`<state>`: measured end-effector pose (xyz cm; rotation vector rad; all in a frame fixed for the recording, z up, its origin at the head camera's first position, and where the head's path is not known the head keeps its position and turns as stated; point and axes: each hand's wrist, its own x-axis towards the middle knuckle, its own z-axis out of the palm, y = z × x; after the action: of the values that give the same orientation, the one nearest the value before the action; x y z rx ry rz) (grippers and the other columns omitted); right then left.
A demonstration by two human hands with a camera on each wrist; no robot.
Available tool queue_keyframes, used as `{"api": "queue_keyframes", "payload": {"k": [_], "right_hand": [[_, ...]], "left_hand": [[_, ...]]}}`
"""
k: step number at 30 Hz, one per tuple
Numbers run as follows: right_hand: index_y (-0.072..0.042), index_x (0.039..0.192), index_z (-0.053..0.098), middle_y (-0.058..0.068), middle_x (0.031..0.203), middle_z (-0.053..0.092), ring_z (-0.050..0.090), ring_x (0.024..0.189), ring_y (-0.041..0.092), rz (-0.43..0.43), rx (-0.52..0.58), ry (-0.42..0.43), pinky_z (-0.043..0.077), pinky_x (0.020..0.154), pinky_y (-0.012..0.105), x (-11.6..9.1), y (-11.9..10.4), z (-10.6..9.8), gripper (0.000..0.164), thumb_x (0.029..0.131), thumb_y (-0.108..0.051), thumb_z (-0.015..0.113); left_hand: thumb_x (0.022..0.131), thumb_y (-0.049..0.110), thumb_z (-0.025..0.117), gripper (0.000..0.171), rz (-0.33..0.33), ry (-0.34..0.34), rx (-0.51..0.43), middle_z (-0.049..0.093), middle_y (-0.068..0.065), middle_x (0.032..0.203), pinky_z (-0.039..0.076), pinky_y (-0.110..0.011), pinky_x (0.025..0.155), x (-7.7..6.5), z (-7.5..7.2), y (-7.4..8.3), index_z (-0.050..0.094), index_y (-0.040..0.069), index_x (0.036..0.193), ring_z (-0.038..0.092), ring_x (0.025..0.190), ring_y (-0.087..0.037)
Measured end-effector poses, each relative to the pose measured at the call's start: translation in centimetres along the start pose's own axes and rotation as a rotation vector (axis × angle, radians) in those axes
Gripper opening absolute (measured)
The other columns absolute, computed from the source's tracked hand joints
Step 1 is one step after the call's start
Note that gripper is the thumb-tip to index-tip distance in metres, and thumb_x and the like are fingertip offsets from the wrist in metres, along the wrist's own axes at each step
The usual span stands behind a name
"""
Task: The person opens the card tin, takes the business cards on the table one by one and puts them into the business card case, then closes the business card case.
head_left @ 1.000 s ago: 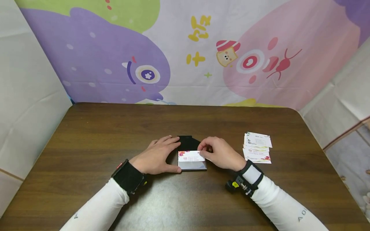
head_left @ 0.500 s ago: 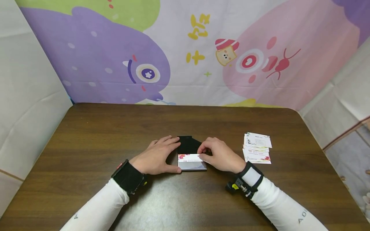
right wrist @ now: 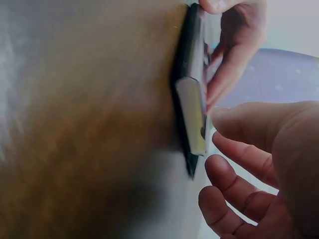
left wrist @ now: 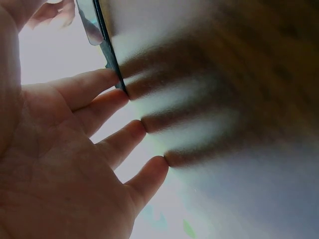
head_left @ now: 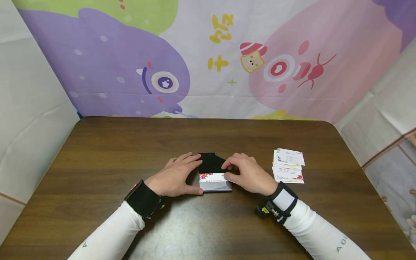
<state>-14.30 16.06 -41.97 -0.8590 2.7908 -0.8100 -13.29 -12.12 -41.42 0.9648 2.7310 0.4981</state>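
A black business card case (head_left: 209, 164) lies opened on the table, with its dark lid toward the back and a silvery front (head_left: 214, 187). One white business card (head_left: 212, 176) with a red floral corner stands partly out of the case, its lower part hidden. My left hand (head_left: 175, 177) rests with spread fingers at the case's left side, the thumb by its lower corner; the left wrist view shows those fingers (left wrist: 112, 154) extended. Thumb and forefinger of my right hand (head_left: 249, 174) pinch the card at its right end. From the right wrist, the case's thick side (right wrist: 192, 117) shows.
Several loose business cards (head_left: 288, 166) lie overlapping on the brown table (head_left: 130, 141) to the right. A printed cartoon cloth (head_left: 221, 90) hangs behind the table's back edge, and pale sheets (head_left: 35, 108) flank both sides.
The business card has slid a little lower into the case, my right thumb moving down with it. Over the last half second hands and card hold nearly still; the view shifts slightly.
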Motion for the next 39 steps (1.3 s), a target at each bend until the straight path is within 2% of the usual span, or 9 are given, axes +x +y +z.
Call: {"api": "queue_keyframes", "payload": {"k": [12,18,24,30,39], "right_hand": [[-0.019,0.113,0.069,-0.009,0.105,0.063,0.056,0.097,0.016,0.036,0.0,0.072,0.038,0.088,0.039,-0.7,0.7,-3.2,0.025,0.091,-0.03,0.073],[-0.015,0.118,0.068,-0.002,0.109,0.065,0.057,0.098,0.019,0.069,-0.009,0.093,0.045,0.082,0.036,-1.7,2.3,-5.2,0.032,0.091,-0.03,0.073],[-0.012,0.123,0.065,0.005,0.114,0.064,0.055,0.102,0.024,0.139,-0.044,0.096,0.045,0.084,0.039,-3.1,4.2,-7.2,0.038,0.09,-0.027,0.074],[-0.01,0.126,0.064,0.008,0.116,0.063,0.052,0.103,0.027,0.195,-0.046,0.092,0.044,0.082,0.042,-4.5,6.1,-8.8,0.041,0.092,-0.032,0.071],[-0.004,0.13,0.061,0.015,0.122,0.062,0.053,0.108,0.034,0.306,-0.115,0.049,0.045,0.089,0.053,-6.3,9.0,-10.5,0.049,0.091,-0.031,0.072]], "left_hand": [[0.081,0.066,0.068,0.095,-0.008,-0.002,0.009,0.031,-0.007,0.16,0.023,-0.058,0.11,-0.1,-0.1,-0.1,0.043,0.009,0.153,0.02,0.148,-0.031],[0.081,0.066,0.068,0.095,-0.013,-0.006,0.014,0.03,-0.007,0.161,0.023,-0.058,0.11,-0.1,-0.1,-0.1,0.043,0.009,0.153,0.02,0.148,-0.031],[0.081,0.065,0.068,0.094,-0.01,-0.015,0.011,0.03,-0.007,0.161,0.023,-0.059,0.11,-0.1,0.0,0.0,0.043,0.009,0.153,0.019,0.148,-0.032],[0.082,0.066,0.067,0.095,-0.013,-0.02,0.014,0.03,-0.007,0.161,0.023,-0.058,0.11,-0.1,0.0,-0.1,0.042,0.009,0.153,0.018,0.149,-0.031],[0.082,0.066,0.067,0.095,-0.012,-0.023,0.013,0.03,-0.007,0.161,0.022,-0.058,0.11,-0.2,0.0,-0.1,0.042,0.01,0.153,0.019,0.149,-0.031]]}}
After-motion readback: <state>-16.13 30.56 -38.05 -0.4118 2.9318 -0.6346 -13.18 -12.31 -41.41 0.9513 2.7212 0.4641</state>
